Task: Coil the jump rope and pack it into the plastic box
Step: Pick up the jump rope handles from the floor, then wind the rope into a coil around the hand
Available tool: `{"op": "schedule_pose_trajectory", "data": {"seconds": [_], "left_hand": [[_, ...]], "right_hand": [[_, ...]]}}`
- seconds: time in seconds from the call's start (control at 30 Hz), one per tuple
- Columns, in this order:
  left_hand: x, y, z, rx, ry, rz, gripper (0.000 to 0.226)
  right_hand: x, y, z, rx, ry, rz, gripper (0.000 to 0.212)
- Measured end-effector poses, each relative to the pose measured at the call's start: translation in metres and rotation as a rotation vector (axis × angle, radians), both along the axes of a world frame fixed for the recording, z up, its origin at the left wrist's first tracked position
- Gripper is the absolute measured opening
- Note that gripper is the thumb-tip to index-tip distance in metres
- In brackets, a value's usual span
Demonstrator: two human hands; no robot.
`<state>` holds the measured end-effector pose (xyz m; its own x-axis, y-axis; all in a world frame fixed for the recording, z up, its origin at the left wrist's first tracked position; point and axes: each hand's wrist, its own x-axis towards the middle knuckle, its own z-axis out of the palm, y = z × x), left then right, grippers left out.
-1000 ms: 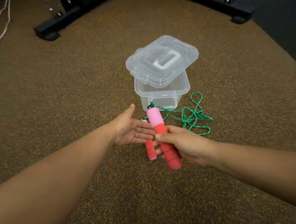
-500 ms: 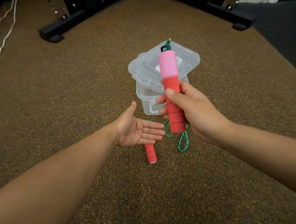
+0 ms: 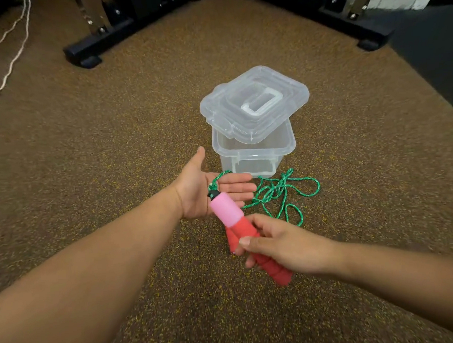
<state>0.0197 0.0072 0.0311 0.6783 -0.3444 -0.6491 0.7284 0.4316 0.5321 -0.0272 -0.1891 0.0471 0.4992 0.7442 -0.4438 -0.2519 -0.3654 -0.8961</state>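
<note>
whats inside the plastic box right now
Nothing shows through the clear walls of the plastic box. The lid sits askew on top, covering most of the opening, so the far inside is unclear. The green rope lies on the floor beside it.

The second handle (image 3: 232,241) is showing only as a red stub beneath the right hand's (image 3: 281,243) fingers. The green rope (image 3: 279,192) is disappearing behind the left hand's (image 3: 208,192) fingers.

The box (image 3: 254,154) sits on the floor (image 3: 113,140) with its lid (image 3: 254,104) lying askew on top. The rope (image 3: 281,192) lies tangled before it, slightly right. Both hands (image 3: 208,190) (image 3: 281,243) hover nearer, a handle (image 3: 245,230) between them.
</note>
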Motion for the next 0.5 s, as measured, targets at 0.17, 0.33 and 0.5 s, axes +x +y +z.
{"op": "schedule_pose_trajectory", "data": {"seconds": [0.17,0.33,0.5], "left_hand": [[0.000,-0.001,0.007,0.014,-0.037,-0.033,0.090],[-0.003,-0.009,0.015,0.066,-0.081,-0.109,0.054],[0.000,-0.018,0.022,0.045,-0.115,-0.090,0.039]], "right_hand": [[-0.001,-0.002,-0.010,0.003,-0.003,-0.042,0.016],[0.001,-0.002,-0.014,-0.004,-0.072,0.020,0.014],[-0.011,-0.008,-0.031,-0.074,-0.101,0.116,0.018]]}}
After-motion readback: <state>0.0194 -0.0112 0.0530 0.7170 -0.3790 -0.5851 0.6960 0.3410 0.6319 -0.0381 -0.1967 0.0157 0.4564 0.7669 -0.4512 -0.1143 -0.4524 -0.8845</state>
